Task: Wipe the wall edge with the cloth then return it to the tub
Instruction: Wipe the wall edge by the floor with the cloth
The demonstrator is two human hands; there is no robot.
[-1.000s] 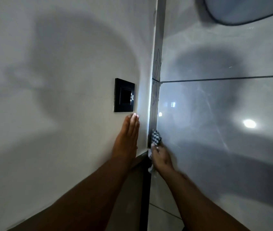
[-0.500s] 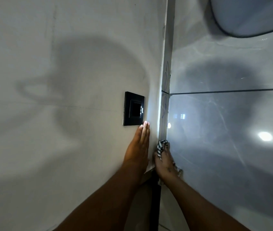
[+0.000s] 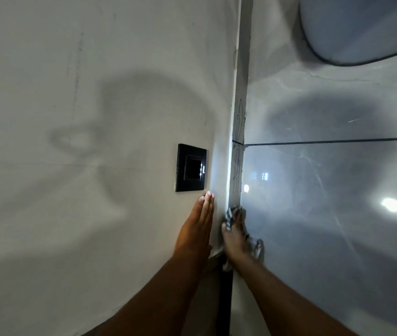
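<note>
Sliding upward, my right hand (image 3: pixel 235 235) has carried the checked cloth (image 3: pixel 232 212) a little higher along the wall edge (image 3: pixel 237 146) — grip closed on it. Left hand (image 3: pixel 196 227) stays flat, empty, below the black switch (image 3: pixel 190 168). Wiping continues; no tub visible.
</note>
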